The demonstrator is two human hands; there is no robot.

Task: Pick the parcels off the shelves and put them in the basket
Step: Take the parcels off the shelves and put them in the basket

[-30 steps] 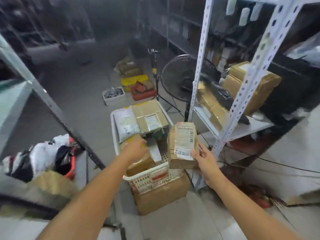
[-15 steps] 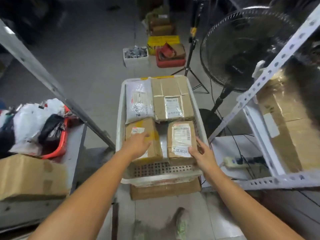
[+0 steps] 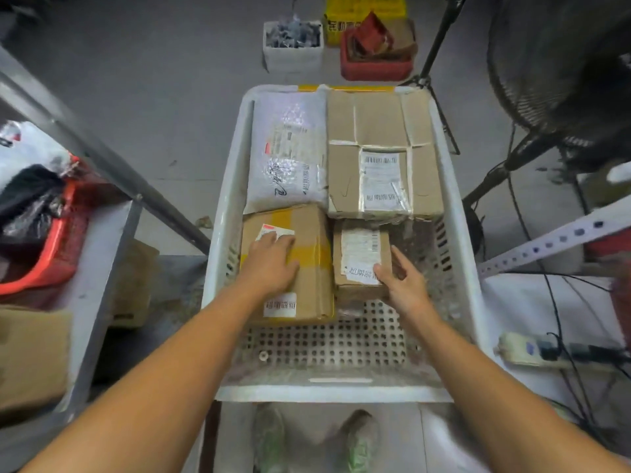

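Four parcels (image 3: 382, 124) in the basket (image 3: 334, 392): right hand (image 3: 399, 285) pinches the small box (image 3: 362, 254), left hand (image 3: 269, 264) lies spread on the taped box (image 3: 307, 233) beside it. Room for more, I'd say.

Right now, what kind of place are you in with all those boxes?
Probably a parcel storeroom or small warehouse. Labelled cardboard parcels lie in a white plastic basket, including the small parcel the right hand grips; metal shelving stands on both sides; crates sit on the concrete floor.
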